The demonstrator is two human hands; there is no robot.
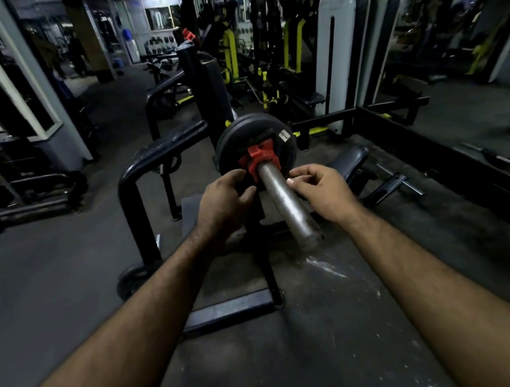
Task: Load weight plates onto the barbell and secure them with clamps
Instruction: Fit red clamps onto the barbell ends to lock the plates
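We stand at the end of a rack (129,185) that carries the barbell (285,200), and its bare steel sleeve points toward us. Two black plates (254,131) already sit on the sleeve, pushed far in, and behind them the gym floor (54,272) is dark. A red clamp (259,156) is on the sleeve, touching the outer plate. Our left hand (223,202) is at the left side of the clamp; its fingers (233,176) are curled around the clamp edge, though we cannot tell how firmly they hold it. Our right hand (321,190) is just beside the sleeve on the right; its thumb and first finger seem to pinch lightly at the steel or only touch it, this is not clear.

We judge that the step now is locking the clamp. To do it well, we should press the clamp flat against the plate so no gap stays, keep the sleeve steady with the right hand, then close the lever fully and tug the clamp once to test it
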